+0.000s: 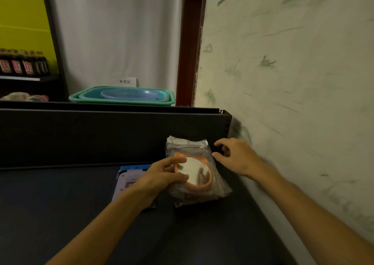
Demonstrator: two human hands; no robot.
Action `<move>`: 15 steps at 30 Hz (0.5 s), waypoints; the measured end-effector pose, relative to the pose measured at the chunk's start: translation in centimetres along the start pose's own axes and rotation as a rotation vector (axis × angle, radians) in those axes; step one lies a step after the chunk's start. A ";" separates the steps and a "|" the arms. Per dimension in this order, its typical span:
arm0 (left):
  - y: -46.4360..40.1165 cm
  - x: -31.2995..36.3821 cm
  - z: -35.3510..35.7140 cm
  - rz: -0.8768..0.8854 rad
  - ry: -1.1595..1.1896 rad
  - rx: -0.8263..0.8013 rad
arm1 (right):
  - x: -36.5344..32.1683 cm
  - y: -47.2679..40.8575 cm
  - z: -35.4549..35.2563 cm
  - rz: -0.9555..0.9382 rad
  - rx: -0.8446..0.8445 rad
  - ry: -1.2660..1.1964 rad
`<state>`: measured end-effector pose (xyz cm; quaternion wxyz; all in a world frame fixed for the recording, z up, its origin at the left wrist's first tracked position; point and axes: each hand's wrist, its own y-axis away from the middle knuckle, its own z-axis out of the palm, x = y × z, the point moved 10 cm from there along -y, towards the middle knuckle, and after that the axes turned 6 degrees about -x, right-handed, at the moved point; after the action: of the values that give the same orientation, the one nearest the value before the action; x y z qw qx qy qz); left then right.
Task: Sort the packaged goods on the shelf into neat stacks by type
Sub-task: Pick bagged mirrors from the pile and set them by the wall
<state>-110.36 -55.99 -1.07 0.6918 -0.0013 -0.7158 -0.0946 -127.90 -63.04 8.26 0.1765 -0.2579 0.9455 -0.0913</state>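
A clear plastic packet (pixel 197 192) holding an orange-rimmed round mirror with small ears lies on the dark shelf (pixel 60 204), near the right end by the wall. My left hand (pixel 164 175) grips the packet's left side, fingers over the mirror's rim. My right hand (pixel 236 156) hovers at the packet's upper right edge, fingers spread and curled, with the fingertips at or near the plastic. A flat lilac and blue packet (pixel 126 180) lies just left of the mirror packet, partly hidden under my left wrist.
The shelf's dark back panel (pixel 91 135) rises behind the packets. A patterned wall (pixel 293 103) borders the shelf on the right. Beyond the panel sit stacked green and blue plastic baskets (pixel 123 97). Dark bottles (pixel 22 64) stand on a far-left shelf.
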 end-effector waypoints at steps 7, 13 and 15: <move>0.3 1.5 0.3 0.123 -0.593 0.163 | -0.6 1.7 0.1 -0.045 -0.035 -0.032; 2.0 4.1 -0.1 0.224 -0.945 0.248 | -2.7 1.8 0.2 -0.099 -0.028 -0.050; 2.8 5.0 -1.1 0.230 -0.986 0.282 | -4.6 1.4 0.2 -0.140 -0.019 -0.053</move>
<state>-109.16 -53.99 4.28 0.2721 -0.0310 -0.9574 0.0910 -124.80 -59.44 9.02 0.1922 -0.3275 0.9209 -0.0877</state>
